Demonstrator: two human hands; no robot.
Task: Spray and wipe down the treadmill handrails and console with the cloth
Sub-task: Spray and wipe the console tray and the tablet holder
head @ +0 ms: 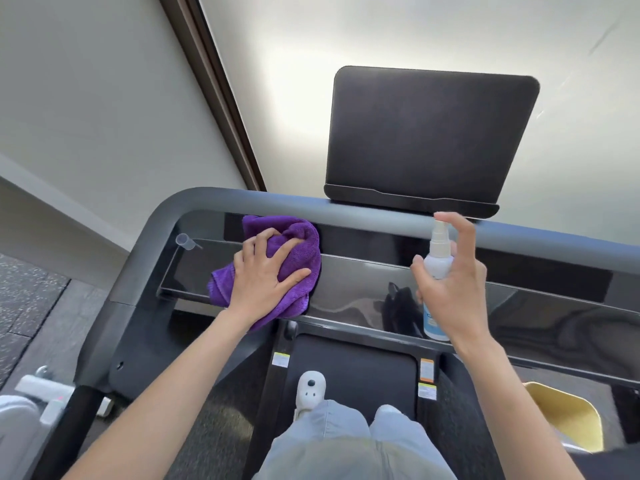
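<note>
Grey and curved, one handrail (346, 211) ran across the front of the single treadmill, bending down at the left corner. Above it stood one dark, blank tablet-shaped screen (429, 136) on its ledge. Below the rail lay one long glossy black console (363, 289), reflecting the room, and lower still one dark belt (349, 368) carried the person's two grey trouser legs and one white shoe (310, 391).

Two bare hands reached forward. The left hand (265, 271) lay palm down with fingers spread and slightly bent, pressing one purple cloth (294, 244) onto the left part of the console; the fingertips dug lightly into its folds. The cloth was plush microfibre, bunched in a loose heap, one edge hanging over the near lip of the console.

The right hand (453, 282) was raised over the middle of the console, fingers wrapped round one small white spray bottle (438, 258) held upright, the forefinger arched over the nozzle top. The bottle had a blue label, partly hidden by the palm. One small clear cap (183, 240) lay at the console's far left corner.
</note>
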